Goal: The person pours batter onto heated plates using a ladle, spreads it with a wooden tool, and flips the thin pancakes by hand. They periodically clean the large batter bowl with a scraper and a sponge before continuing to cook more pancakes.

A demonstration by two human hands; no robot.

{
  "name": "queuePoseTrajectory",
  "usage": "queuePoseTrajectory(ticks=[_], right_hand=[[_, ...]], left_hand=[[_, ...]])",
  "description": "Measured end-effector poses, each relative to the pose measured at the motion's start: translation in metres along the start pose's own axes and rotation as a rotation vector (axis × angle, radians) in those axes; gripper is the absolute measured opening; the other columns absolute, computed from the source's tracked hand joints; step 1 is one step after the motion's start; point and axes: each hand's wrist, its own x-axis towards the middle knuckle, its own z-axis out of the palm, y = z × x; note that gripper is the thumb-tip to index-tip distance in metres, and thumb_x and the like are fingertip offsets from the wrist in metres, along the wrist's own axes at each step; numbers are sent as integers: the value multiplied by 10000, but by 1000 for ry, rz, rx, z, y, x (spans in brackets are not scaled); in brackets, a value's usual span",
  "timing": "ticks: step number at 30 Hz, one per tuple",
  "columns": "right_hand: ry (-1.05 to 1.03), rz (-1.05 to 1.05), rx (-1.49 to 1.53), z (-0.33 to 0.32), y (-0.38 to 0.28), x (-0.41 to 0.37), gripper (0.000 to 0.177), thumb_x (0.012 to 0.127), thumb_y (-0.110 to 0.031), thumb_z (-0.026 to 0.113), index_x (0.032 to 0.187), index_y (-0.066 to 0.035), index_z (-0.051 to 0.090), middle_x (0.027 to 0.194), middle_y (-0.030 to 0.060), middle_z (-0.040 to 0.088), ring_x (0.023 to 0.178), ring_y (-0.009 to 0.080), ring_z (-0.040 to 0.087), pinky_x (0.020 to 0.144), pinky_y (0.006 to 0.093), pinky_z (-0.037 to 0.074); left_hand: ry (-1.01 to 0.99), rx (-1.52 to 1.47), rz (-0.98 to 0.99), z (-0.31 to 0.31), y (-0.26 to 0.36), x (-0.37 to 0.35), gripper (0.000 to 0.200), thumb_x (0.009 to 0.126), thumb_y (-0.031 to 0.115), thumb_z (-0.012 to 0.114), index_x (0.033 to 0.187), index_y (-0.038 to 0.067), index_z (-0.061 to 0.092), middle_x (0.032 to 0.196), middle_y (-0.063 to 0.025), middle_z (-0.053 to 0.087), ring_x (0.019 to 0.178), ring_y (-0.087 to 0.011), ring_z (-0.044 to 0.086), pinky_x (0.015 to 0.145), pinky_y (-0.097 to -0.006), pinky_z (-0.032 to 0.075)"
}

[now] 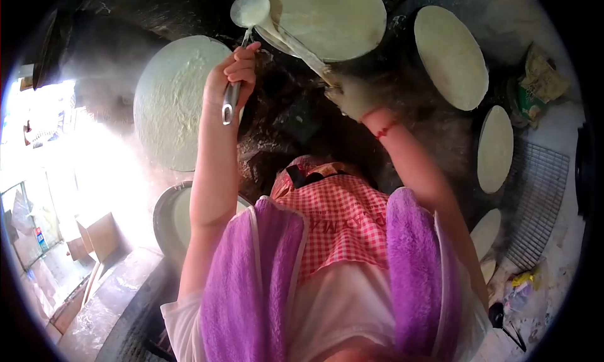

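**A:** Identify the items nearest the viewpoint.

**B:** A purple towel (251, 286) hangs over both shoulders, on top of a white shirt (343, 299). A red-and-white checked apron (343, 214) shows between the two ends of the towel. Beside the left forearm, and partly hidden by it, is a rimmed round pan (165, 220).

**A:** State the condition of each hand.

**B:** Left hand (234, 77): fingers closed around the handle of a metal ladle (250, 11), with the handle end protruding below the grip. Right hand (354, 96): fingers gripping the near end of a long-handled tool (303, 54). A red band (386, 130) encircles the right wrist.

**A:** Specify the position of the ladle and the tool.

**B:** The ladle bowl contains white material and is at the left edge of the upper round plate (336, 19). The tool's far end is just beside the bowl; contact cannot be determined.

**A:** List the outer items.

**B:** Left: a large round plate (173, 110) bearing a pale, uneven layer. Right: a tilted oval-looking plate (451, 57) and a smaller one (495, 149), both pale-topped. Beyond these: a wire grate (538, 201) and a crumpled bag (540, 79).
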Motion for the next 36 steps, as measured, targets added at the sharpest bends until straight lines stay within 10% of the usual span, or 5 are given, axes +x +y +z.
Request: queuePoseTrajectory(ticks=[9, 13, 19, 24, 36], right_hand=[[248, -191, 1134, -39, -41, -46, 460, 881, 42, 581, 1325, -44, 494, 1334, 67, 532, 1140, 108, 537, 898, 258, 498], [357, -469, 1082, -24, -48, -24, 421, 926, -3, 537, 1341, -37, 469, 1352, 82, 511, 1129, 125, 552, 879, 268, 511], [160, 231, 647, 11, -2, -61, 356, 929, -196, 585, 1285, -212, 569, 796, -36, 642, 546, 46, 535, 470, 221, 458], [71, 28, -211, 15, 5, -16, 311, 872, -275, 590, 1157, -148, 598, 1065, 221, 615, 975, 410, 580, 837, 494, 478], [50, -53, -252, 35, -4, 28, 352, 870, -273, 596, 1184, -121, 550, 1065, 205, 620, 1008, 388, 584, 860, 472, 477]], left_hand=[[173, 568, 31, 39, 3, -45, 281, 986, 88, 420, 1207, -85, 414, 772, -21, 455, 512, -48, 359, 394, -169, 285], [73, 80, -99, 30, 7, -66, 328, 1003, 93, 372, 1270, -95, 340, 759, -16, 445, 488, -49, 370, 375, -196, 330], [-112, 50, 157, 15, -17, -165, 419, 1025, 122, 306, 1380, -96, 258, 717, 2, 370, 457, -38, 329, 339, -195, 311], [-112, 45, 371, -23, -28, -233, 468, 1025, 109, 252, 1434, -84, 132, 748, -43, 385, 460, -75, 350, 359, -223, 321], [414, 324, 645, -48, -46, -285, 390, 1001, 120, 379, 1343, -67, 368, 782, -15, 460, 437, -33, 290, 328, -181, 239]])
